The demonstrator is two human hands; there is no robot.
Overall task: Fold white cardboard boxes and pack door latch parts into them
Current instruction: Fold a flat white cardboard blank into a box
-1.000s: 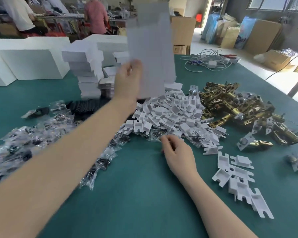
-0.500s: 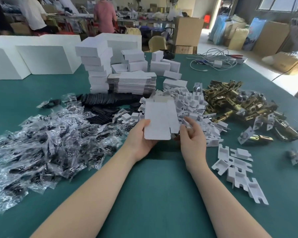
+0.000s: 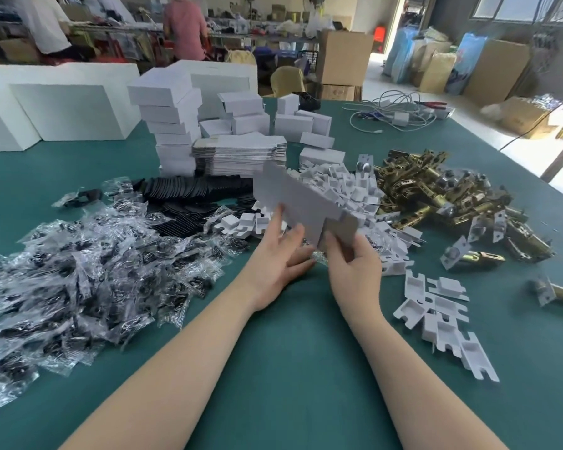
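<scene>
Pretty typical workshop floor here. Big table with a teal green cover fills most of the view. Up at 12 o'clock there's a stack of brown cardboard cartons, and at about 11 o'clock a long cluttered workbench with two people standing at it, backs turned. Around 1 o'clock a doorway is open and bright. Windows at 2 o'clock let in daylight, washing out the pale floor. More flat cartons and blue bags lean against that wall.
</scene>
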